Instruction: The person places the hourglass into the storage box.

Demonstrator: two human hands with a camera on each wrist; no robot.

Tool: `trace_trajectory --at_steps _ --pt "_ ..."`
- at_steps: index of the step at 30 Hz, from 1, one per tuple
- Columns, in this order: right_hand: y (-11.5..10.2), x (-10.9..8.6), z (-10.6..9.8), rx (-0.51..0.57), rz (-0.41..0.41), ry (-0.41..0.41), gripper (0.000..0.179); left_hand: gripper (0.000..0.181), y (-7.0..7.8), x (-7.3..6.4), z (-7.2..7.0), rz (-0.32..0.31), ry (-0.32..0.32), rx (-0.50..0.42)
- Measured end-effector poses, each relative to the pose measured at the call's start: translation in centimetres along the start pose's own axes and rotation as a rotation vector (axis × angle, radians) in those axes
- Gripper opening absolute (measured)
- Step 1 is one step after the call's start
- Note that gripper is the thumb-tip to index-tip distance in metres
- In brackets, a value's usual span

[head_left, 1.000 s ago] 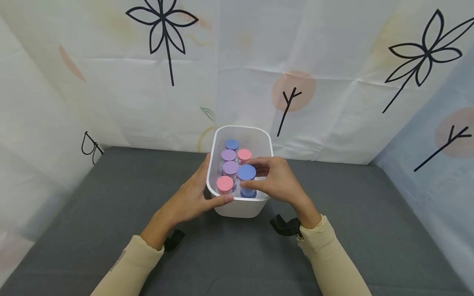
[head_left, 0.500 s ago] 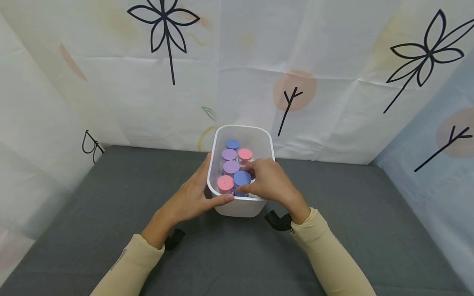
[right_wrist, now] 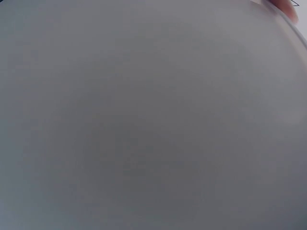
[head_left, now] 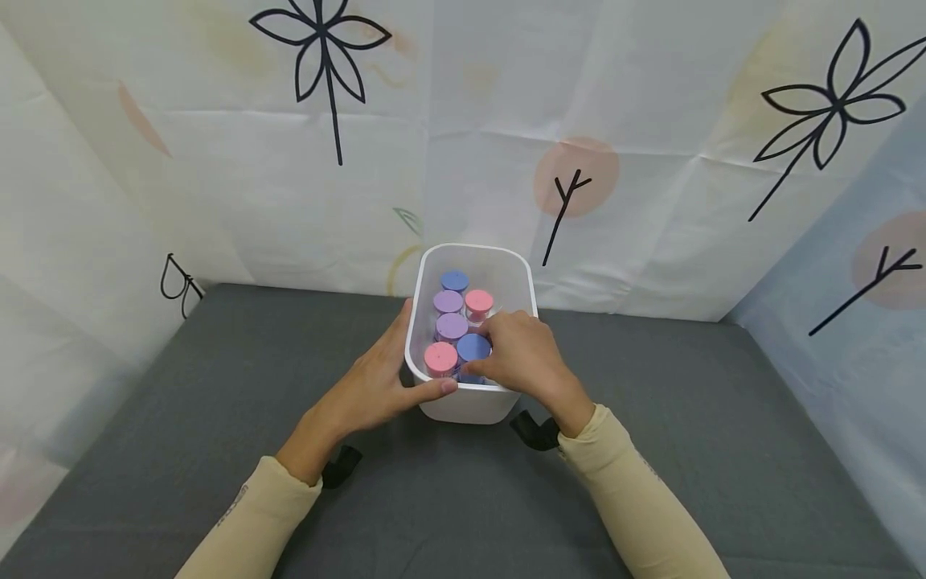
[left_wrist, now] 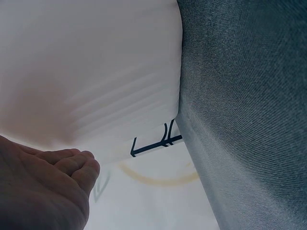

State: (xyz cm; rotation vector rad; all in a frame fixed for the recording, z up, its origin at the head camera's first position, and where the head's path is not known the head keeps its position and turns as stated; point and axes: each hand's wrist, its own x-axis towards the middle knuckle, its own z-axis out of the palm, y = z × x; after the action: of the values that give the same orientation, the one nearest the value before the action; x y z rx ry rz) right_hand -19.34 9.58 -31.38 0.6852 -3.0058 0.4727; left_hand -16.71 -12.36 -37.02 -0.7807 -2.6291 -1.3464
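Observation:
A white plastic bin [head_left: 470,408] stands on the grey table and holds several small clear jars with coloured lids. My left hand [head_left: 372,386] holds the bin at its near left corner, thumb over the front rim and fingers along the left wall [left_wrist: 115,57]. Inside the bin, my right hand [head_left: 524,354] grips a blue-lidded jar [head_left: 473,347] at the near end, thumb at its front; the other fingers are partly hidden. Left of it sits a pink-lidded jar [head_left: 440,358]. Behind are two purple-lidded jars [head_left: 452,326], another pink-lidded jar [head_left: 479,302] and another blue-lidded one [head_left: 454,281].
The grey table [head_left: 202,402] spreads out on both sides of the bin. Close behind the bin hangs a white patterned cloth [head_left: 485,185]. The bin's wall [right_wrist: 153,120] fills nearly all of the right wrist view.
My right hand has moved the blue-lidded jar slightly left and down, beside the near pink-lidded one. Over the last half second it barely shifts. The left hand stays on the bin.

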Motion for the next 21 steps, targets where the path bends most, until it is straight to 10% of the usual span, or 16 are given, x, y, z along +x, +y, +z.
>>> trace_trajectory --at_steps 15,21 --pt "0.7 -0.6 -0.1 0.158 -0.021 0.021 0.049 0.116 -0.2 -0.1 0.1 -0.017 -0.005 -0.014" --pt "2.8 -2.5 -0.8 0.331 -0.149 0.204 0.053 0.116 -0.2 -0.2 0.2 -0.005 0.014 0.050"
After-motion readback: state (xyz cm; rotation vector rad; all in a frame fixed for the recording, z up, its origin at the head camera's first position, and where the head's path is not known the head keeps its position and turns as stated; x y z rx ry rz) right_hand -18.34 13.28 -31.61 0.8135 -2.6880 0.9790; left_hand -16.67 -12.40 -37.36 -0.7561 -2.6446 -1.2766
